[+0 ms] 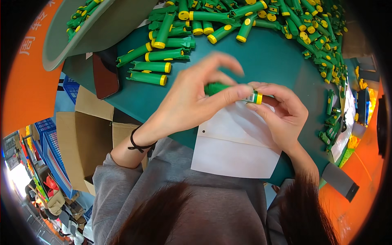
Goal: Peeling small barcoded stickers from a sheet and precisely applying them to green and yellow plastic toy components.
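Head view: left hand [200, 92] holding green tube [215, 88] at frame centre, thumb [230, 94] lying along it, blurred fingers [224, 61] standing apart; right hand [286, 108] pinching near yellow end [259, 98]; white sheet [234, 157] lying below.

From the person's head, one wide fisheye view looks down at close range over the left hand [204, 90], right hand [288, 108] and table [279, 53], straight edges bending toward its rim.

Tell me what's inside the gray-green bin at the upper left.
Green-and-yellow pieces show inside the bin; its bottom and anything beneath them are covered and can't be seen.
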The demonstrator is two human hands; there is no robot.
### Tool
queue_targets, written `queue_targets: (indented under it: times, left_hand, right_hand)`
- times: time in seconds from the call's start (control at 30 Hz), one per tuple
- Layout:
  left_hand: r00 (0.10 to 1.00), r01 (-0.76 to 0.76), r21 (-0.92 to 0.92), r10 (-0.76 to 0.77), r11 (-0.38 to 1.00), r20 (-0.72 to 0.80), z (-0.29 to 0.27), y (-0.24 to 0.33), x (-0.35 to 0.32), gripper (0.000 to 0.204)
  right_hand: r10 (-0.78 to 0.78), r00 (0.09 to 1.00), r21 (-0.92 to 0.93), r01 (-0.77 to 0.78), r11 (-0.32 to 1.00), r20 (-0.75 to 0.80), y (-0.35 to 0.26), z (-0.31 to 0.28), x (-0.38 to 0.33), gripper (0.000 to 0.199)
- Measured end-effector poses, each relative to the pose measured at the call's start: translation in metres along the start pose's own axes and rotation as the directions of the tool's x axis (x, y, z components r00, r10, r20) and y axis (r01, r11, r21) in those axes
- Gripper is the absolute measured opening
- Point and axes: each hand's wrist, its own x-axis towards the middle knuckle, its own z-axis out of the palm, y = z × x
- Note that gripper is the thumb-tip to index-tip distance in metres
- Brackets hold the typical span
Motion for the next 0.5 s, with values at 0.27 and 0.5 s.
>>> queue_targets:
  times: [0.27,0.5]
  left_hand:
    - [0.944,0.203,0.169,-0.239,0.964,0.229,-0.006,0.004,-0.002,0.022]
    - [0.447,-0.019,0.877,0.789,0.480,-0.422,-0.147,0.075,0.026,0.025]
  right_hand:
    - [0.145,0.989,0.067,-0.142,0.988,-0.036,-0.007,0.008,0.001,0.046]
    - [0.210,0.978,-0.691,-0.143,0.709,0.013,-0.022,-0.016,0.007,0.038]
